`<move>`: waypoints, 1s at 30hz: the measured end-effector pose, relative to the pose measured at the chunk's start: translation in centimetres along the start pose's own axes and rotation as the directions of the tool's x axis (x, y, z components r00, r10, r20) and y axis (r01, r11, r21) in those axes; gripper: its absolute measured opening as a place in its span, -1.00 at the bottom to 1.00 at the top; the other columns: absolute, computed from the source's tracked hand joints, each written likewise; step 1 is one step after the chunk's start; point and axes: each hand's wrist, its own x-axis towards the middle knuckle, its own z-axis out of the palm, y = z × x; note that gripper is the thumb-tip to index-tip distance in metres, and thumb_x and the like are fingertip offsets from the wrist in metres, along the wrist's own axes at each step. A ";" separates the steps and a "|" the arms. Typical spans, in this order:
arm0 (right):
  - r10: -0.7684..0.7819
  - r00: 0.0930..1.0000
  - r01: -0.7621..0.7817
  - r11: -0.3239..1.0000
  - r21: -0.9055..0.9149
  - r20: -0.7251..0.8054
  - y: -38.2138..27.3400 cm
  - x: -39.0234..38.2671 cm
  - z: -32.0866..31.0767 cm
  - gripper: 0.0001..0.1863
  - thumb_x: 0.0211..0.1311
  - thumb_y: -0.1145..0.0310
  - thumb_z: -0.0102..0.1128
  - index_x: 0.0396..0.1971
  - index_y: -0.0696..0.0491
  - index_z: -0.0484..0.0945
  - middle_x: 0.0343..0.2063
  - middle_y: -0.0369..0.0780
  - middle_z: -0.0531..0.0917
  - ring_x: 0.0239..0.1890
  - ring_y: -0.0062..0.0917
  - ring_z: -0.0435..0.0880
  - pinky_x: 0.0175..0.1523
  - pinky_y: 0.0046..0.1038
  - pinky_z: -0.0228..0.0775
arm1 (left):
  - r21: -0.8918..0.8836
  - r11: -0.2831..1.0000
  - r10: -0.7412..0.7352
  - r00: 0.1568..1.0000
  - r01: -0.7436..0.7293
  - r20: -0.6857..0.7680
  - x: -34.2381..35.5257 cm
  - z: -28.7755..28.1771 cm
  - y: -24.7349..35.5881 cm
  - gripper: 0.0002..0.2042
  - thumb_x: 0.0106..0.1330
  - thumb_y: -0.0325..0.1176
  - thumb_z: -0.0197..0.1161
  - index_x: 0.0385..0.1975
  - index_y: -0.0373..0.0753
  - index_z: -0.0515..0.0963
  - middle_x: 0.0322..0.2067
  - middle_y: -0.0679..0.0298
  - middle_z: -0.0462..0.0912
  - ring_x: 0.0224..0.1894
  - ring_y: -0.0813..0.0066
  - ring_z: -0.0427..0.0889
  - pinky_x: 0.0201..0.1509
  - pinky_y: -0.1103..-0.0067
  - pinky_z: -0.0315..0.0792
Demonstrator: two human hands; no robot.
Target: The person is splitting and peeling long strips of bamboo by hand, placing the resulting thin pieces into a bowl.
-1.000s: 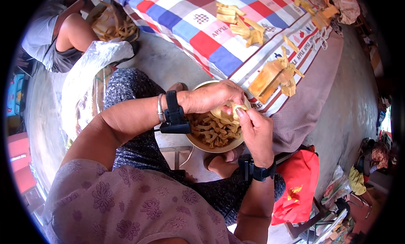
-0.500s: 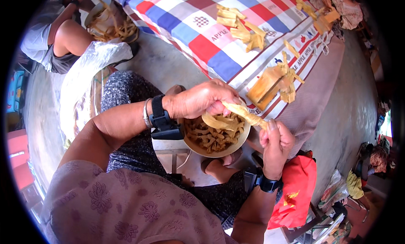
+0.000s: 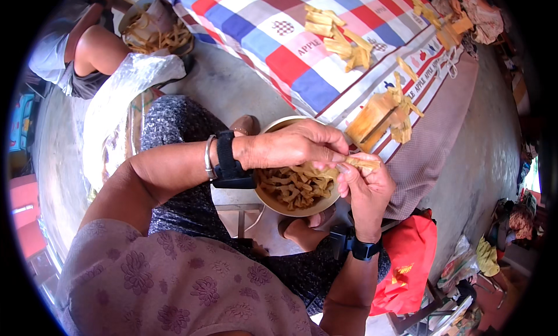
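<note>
A yellowish fibrous strip (image 3: pixel 361 162) is pinched between both hands above the right rim of a pale round bowl (image 3: pixel 290 212). My left hand (image 3: pixel 296 145) reaches over the bowl, its thumb and fingers closed on the strip's left end. My right hand (image 3: pixel 371 186) grips the other end, fingertips close to those of the left. Many short, curled yellowish-brown pieces (image 3: pixel 296 188) lie in the bowl. Part of the strip is hidden behind the fingers.
Ahead, a checkered cloth (image 3: pixel 256 40) carries yellow strip bundles (image 3: pixel 349 48) and an orange-yellow slab (image 3: pixel 369 116). At left is a clear plastic bag (image 3: pixel 110 115); beyond it another person's leg (image 3: pixel 99 45) shows beside a container of strips (image 3: pixel 157 31). A red bag (image 3: pixel 407 260) is at right.
My hands have come together, the left moving right and the right moving left. The strip, stretched between them before, now shows only a short length.
</note>
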 end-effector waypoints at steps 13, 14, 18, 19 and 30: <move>-0.154 0.986 0.165 0.935 -0.313 0.059 1.8 0.2 -0.4 -0.80 0.16 0.61 0.18 -0.19 0.23 0.52 -0.56 -0.31 0.61 -0.56 -0.74 0.54 -0.46 -0.66 0.38 | -0.154 0.985 -0.079 0.997 0.074 -0.021 -0.1 0.3 -0.6 -0.77 0.46 -0.27 0.06 -0.31 -0.31 0.53 -0.49 0.49 0.42 -0.48 0.80 0.25 -0.43 0.79 0.13; -0.216 0.975 0.221 0.899 -0.378 0.058 2.5 0.2 -0.5 -0.79 0.12 0.61 0.19 -0.20 0.22 0.52 -0.58 -0.29 0.59 -0.58 -0.70 0.54 -0.47 -0.63 0.38 | -0.181 0.981 -0.080 0.996 0.074 -0.026 -0.1 0.5 -0.7 -0.76 0.46 -0.27 0.07 -0.34 -0.32 0.53 -0.50 0.49 0.42 -0.50 0.81 0.25 -0.44 0.79 0.12; -0.388 0.913 0.385 0.716 -0.583 0.127 2.2 0.5 -0.4 -0.74 0.02 0.64 0.18 -0.22 0.18 0.51 -0.63 -0.21 0.51 -0.64 -0.56 0.52 -0.46 -0.56 0.39 | -0.242 0.950 -0.203 0.979 0.196 -0.003 -0.1 0.2 -1.9 -0.76 0.42 -0.30 0.12 -0.41 -0.35 0.54 -0.53 0.44 0.45 -0.52 0.82 0.29 -0.49 0.81 0.13; -0.409 0.900 0.410 0.675 -0.614 0.152 1.8 0.6 -0.3 -0.74 0.03 0.64 0.18 -0.22 0.18 0.51 -0.64 -0.23 0.51 -0.64 -0.59 0.52 -0.46 -0.57 0.39 | -0.271 0.943 -0.211 0.977 0.196 -0.027 0.0 0.4 -2.3 -0.76 0.41 -0.31 0.13 -0.41 -0.36 0.54 -0.53 0.43 0.47 -0.53 0.81 0.31 -0.50 0.81 0.13; -0.032 0.990 0.030 0.999 0.017 0.140 0.0 0.7 -0.3 -0.69 0.16 0.57 0.28 -0.13 0.20 0.39 -0.37 -0.28 0.62 -0.31 -0.69 0.61 -0.15 -0.63 0.46 | -0.051 0.975 -0.207 0.969 0.215 0.135 0.3 -1.0 -0.7 -0.77 0.37 -0.30 0.17 -0.43 -0.35 0.57 -0.61 0.45 0.43 -0.62 0.80 0.26 -0.58 0.78 0.11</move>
